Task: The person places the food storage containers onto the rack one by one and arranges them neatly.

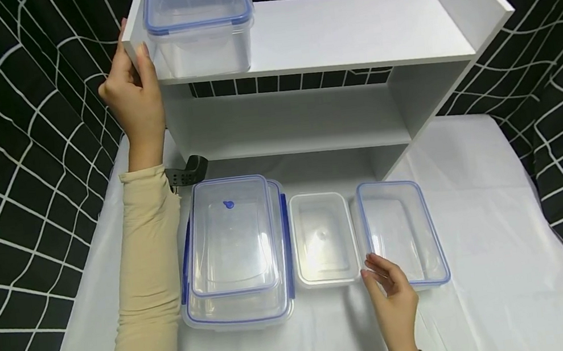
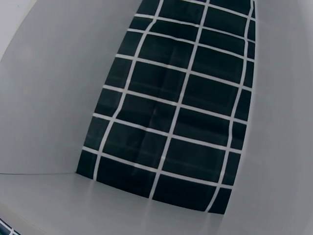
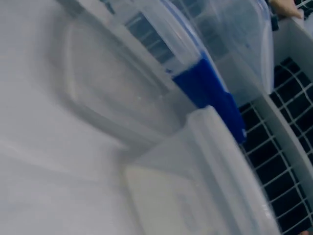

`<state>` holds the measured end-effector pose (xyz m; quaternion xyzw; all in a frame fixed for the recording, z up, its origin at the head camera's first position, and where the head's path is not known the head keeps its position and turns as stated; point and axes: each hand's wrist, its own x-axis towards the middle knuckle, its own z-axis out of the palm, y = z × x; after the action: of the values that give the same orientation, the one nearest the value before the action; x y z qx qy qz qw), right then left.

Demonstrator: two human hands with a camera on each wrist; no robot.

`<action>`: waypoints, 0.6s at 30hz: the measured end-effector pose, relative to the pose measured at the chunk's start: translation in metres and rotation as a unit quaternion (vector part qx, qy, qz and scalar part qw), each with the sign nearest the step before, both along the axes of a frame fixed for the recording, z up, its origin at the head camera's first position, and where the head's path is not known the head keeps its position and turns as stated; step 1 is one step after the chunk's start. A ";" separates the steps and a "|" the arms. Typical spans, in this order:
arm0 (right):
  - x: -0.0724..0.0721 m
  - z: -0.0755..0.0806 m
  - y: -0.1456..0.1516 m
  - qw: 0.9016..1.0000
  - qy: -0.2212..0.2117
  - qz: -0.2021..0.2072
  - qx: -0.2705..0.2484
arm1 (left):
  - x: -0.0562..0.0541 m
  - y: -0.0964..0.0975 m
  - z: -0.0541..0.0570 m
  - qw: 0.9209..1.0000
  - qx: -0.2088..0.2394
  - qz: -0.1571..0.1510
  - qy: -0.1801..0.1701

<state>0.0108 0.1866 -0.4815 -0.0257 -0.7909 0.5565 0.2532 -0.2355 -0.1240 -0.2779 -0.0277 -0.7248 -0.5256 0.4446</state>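
My left hand (image 1: pixel 135 93) grips the left side panel of a white shelf unit (image 1: pixel 364 29), thumb on the near edge and fingers on the outer side. Beside it on the top shelf stands a clear food container (image 1: pixel 206 49) with a blue-rimmed lid. My right hand (image 1: pixel 395 306) is low at the right, fingers loosely bent with nothing visible between them. It is by the near left corner of a clear blue-rimmed container (image 1: pixel 403 231); whether it touches cannot be told. Just left of that hand sits a smaller translucent container (image 1: pixel 323 240) with a whitish rim.
Two blue-rimmed containers are stacked at the left, a smaller one (image 1: pixel 231 232) over a larger one (image 1: pixel 239 311) with blue side clips. A white cloth (image 1: pixel 504 232) covers the table. Black netted-pattern curtains (image 1: pixel 18 169) enclose both sides. The left wrist view shows grey shelf panels (image 2: pixel 54 88).
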 end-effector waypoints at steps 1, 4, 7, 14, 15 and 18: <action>0.002 -0.001 -0.001 1.000 -0.005 -0.008 0.002 | 0.000 0.000 0.000 1.000 -0.001 0.003 -0.002; 0.008 -0.003 -0.005 0.999 -0.023 -0.029 0.010 | -0.001 0.000 -0.001 1.000 -0.004 0.009 -0.007; 0.013 -0.006 -0.007 0.998 -0.041 -0.041 0.025 | -0.002 -0.001 -0.001 1.000 -0.006 0.017 -0.016; 0.021 -0.009 -0.011 0.992 -0.097 -0.060 0.054 | -0.003 -0.001 -0.002 0.999 -0.011 0.025 -0.025; 0.021 -0.010 -0.012 0.991 -0.109 -0.063 0.050 | -0.003 -0.001 -0.002 0.999 -0.012 0.026 -0.024; 0.021 -0.011 -0.016 0.986 -0.146 -0.077 0.012 | -0.002 0.000 -0.003 0.999 -0.017 0.025 -0.022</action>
<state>0.0323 0.1703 -0.4926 -0.1645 -0.8213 0.5165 0.1778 -0.2377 -0.1243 -0.2810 -0.0058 -0.7438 -0.5021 0.4411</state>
